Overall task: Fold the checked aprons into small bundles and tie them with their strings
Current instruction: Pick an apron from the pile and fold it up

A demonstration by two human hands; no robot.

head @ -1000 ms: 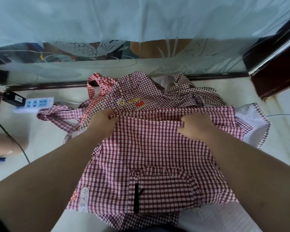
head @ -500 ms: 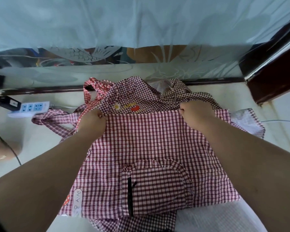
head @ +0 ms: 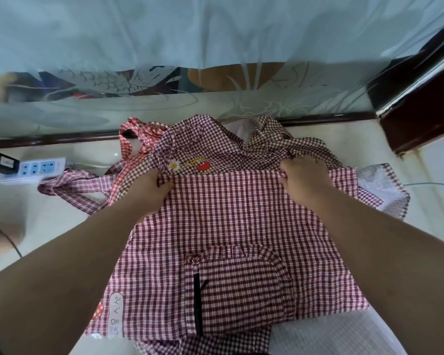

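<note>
A red-and-white checked apron [head: 231, 216] with a frilled pocket lies spread flat on top of a pile of other checked aprons [head: 215, 142]. My left hand [head: 149, 188] pinches its top edge at the left corner. My right hand [head: 303, 178] pinches the same edge at the right corner, so the edge runs straight between them. Beneath it, an apron with a daisy and red embroidery [head: 190, 163] shows just past the edge. Checked strings [head: 72, 185] trail out to the left.
A white and blue power strip [head: 34, 169] with a black plug lies at the far left, a dark cable running toward me. A dark wooden frame [head: 418, 119] stands at the right. Pale curtain and frosted glass close the far side. White fabric [head: 326, 334] lies at lower right.
Both hands have carried the apron's top edge away from me and apart, pulling the cloth flat. The fold seen earlier across the middle is gone.
</note>
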